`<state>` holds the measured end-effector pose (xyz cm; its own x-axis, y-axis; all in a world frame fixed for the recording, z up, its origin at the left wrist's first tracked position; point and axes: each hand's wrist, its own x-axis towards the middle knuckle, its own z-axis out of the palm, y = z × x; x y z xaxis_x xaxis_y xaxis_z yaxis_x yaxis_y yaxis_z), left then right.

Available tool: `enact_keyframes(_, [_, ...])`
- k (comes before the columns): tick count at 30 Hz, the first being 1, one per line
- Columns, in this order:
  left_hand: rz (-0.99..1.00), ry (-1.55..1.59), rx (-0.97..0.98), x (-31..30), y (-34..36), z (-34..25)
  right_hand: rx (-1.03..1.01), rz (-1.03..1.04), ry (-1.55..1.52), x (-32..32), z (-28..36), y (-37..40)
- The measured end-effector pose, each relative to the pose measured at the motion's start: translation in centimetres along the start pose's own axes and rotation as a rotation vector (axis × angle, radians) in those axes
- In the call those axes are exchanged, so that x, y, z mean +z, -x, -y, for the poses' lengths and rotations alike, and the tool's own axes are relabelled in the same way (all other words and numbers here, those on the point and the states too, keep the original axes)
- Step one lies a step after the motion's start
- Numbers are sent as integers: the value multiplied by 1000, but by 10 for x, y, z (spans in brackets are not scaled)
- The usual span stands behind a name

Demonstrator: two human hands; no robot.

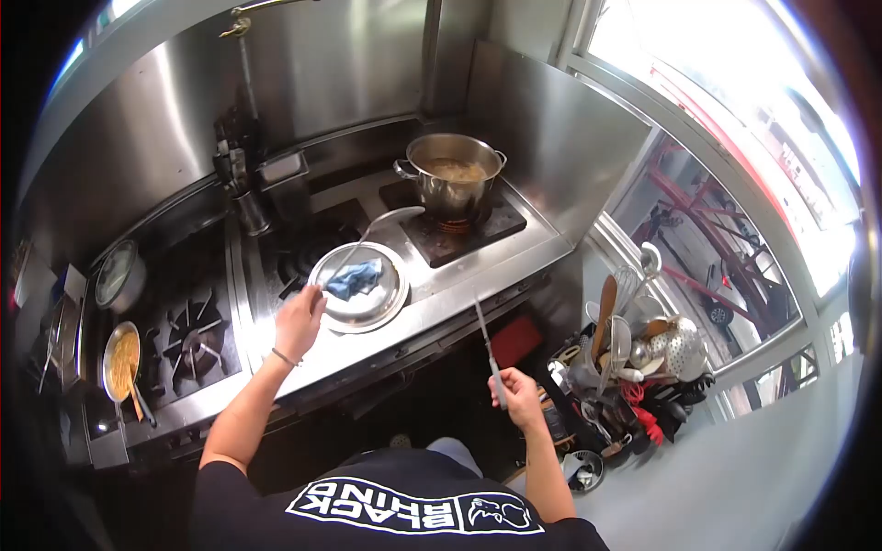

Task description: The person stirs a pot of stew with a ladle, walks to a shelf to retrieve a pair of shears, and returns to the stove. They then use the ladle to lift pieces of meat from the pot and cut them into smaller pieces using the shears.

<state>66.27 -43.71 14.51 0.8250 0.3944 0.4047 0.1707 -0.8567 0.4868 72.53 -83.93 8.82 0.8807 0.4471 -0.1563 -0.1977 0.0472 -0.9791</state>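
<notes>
My left hand (300,321) is closed round the handle end of a metal ladle (398,217), whose head reaches out toward the steel pot. Below the ladle, a round metal lid (381,308) lies at the stove's front edge with a crumpled blue cloth (354,279) on top. In my right hand (517,398) is a long thin metal utensil with a grey handle (488,347), pointing away from me; its exact kind I cannot tell. The two-handled steel pot (457,184), with pale brownish contents, stands on the back right burner.
A pan of yellow-orange food (119,361) sits at the stove's left, near a burner grate (195,340). Upright utensils fill a metal holder (250,211) at the back. On my right is a crowded cluster of whisks, strainers and spoons (634,354) beside the window.
</notes>
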Motion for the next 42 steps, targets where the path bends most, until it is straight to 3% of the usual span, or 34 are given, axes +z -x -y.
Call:
enact_keyframes(7, [-92,-120,216,12,-150,-24,21,105,-126,-25,31,-108])
enact_keyframes(11, [-78,-234,210,49,-230,-42,108,284,-79,-36,47,-171])
enact_keyframes(13, [34,-440,188,66,-271,-55,117,389,-71,-44,57,-203])
enact_keyframes(20, [37,-766,275,134,-399,-83,149,572,-165,-68,77,-281])
enact_keyframes(29, [211,-911,390,194,-469,-78,128,630,-184,-78,83,-332])
enact_keyframes(33, [355,-960,480,206,-487,-79,147,632,-161,-79,85,-346])
enact_keyframes(35, [538,-996,522,207,-497,-80,144,627,-139,-81,80,-351])
enact_keyframes(37, [496,-927,527,209,-503,-77,137,619,-119,-82,79,-355])
enact_keyframes(39, [640,-899,437,207,-512,-79,109,636,-137,-82,81,-358])
enact_keyframes(42, [644,-845,454,205,-521,-76,60,683,-102,-88,73,-363])
